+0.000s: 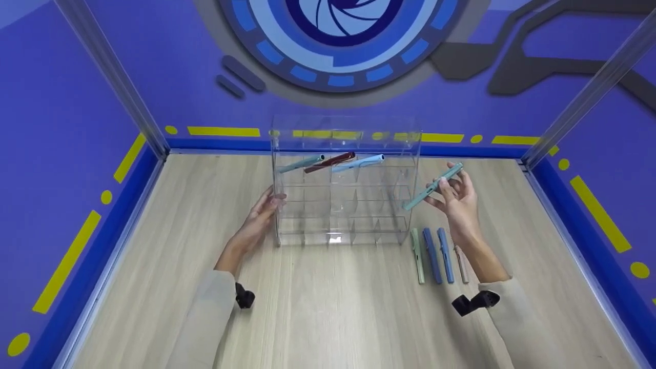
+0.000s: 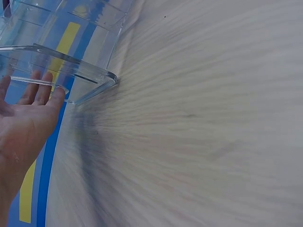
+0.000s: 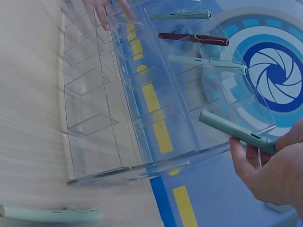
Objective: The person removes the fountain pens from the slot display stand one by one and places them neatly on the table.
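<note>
A clear plastic pen rack [image 1: 342, 238] with several divided tiers stands on the table. My left hand [image 1: 260, 212] rests against its left side, fingers fairly straight on the wall. My right hand [image 1: 461, 210] pinches a teal fountain pen [image 1: 433, 187] between thumb and fingers, just off the rack's right side. The pen is capped and tilted, its clip end up and to the right. An upper tier bears a green pen [image 1: 302, 163], a dark red pen [image 1: 329, 162] and a light blue pen [image 1: 359, 163], all lying at a slant.
To the right of the rack, a pale green pen [image 1: 417, 256], a dark blue pen [image 1: 432, 256], a blue pen [image 1: 446, 256] and a pinkish pen [image 1: 462, 264] lie in a row on the wooden table [image 1: 328, 318]. Blue printed panels [image 1: 174, 97] enclose the back and sides.
</note>
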`<state>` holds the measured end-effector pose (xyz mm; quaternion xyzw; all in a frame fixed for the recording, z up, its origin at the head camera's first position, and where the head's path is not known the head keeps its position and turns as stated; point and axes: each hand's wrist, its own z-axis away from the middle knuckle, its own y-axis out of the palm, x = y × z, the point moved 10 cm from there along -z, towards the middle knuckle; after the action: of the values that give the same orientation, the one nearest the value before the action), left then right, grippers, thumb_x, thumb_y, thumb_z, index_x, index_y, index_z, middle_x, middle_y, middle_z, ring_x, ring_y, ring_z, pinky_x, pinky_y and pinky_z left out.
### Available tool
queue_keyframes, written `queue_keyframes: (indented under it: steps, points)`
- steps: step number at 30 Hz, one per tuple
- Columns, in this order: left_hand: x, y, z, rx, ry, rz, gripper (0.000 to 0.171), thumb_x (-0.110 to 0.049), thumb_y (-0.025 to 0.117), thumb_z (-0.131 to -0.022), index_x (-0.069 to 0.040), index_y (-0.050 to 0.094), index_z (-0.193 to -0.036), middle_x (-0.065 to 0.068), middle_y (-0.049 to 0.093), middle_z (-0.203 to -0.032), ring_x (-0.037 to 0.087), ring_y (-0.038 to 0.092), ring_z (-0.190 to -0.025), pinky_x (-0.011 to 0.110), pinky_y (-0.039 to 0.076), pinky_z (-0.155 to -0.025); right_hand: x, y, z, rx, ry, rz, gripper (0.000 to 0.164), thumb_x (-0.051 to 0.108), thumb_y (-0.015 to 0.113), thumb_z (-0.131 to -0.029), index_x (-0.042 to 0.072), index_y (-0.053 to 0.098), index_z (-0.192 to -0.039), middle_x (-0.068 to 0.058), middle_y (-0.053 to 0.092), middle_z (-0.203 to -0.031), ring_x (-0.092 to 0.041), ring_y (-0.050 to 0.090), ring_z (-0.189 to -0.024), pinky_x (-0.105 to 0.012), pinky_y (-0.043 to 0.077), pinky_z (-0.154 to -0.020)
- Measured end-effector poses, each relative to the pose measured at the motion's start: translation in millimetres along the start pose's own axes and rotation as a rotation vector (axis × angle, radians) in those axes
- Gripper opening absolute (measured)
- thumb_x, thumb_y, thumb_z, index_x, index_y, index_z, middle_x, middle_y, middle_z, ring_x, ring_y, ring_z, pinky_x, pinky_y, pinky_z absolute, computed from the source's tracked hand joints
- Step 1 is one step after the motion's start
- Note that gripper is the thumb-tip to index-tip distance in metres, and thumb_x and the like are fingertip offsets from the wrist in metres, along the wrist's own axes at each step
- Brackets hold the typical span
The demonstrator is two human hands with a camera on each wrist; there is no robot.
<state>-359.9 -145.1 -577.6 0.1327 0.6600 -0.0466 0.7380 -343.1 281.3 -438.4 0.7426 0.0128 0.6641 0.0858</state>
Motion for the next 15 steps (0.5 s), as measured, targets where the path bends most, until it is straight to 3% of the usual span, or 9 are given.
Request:
queue_keyframes:
  steps: [15]
  points:
    - [3.5, -1.3, -1.0, -0.006, -0.016, 0.001, 0.064, -0.037, 0.042, -0.111, -0.022, 0.012, -0.165, 0.008, 0.036, -0.164, 0.027, 0.025, -0.157, 0.057, 0.007, -0.131, -11.4, -32.4, 11.1, -0.038, 0.045, 0.065, 0.042, 0.021, 0.062, -0.103, 0.022, 0.048, -0.143, 0.005, 0.063, -0.100, -0.006, 0.069, -0.089, -0.026, 0.064, -0.077]
